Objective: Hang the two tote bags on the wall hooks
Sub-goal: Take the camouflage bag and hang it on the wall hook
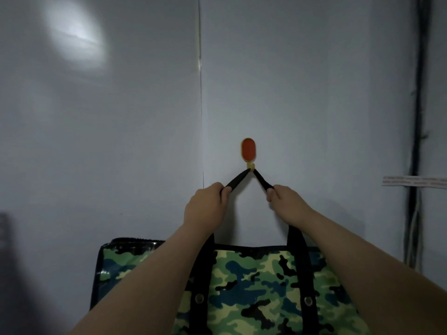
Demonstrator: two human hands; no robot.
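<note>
Below hook (249, 153), camo tote (254, 286) upright; left hand (205, 209), right hand (287, 204) pinching strap (235, 181).

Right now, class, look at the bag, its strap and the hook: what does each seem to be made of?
Bag: probably woven fabric under a glossy plastic coating; its camouflage face catches glare near the top left corner. Strap: matte black webbing, likely, since it bends softly over the hook. Hook: likely moulded plastic, a smooth orange oval on a yellowish base; which plastic I cannot tell.
</note>
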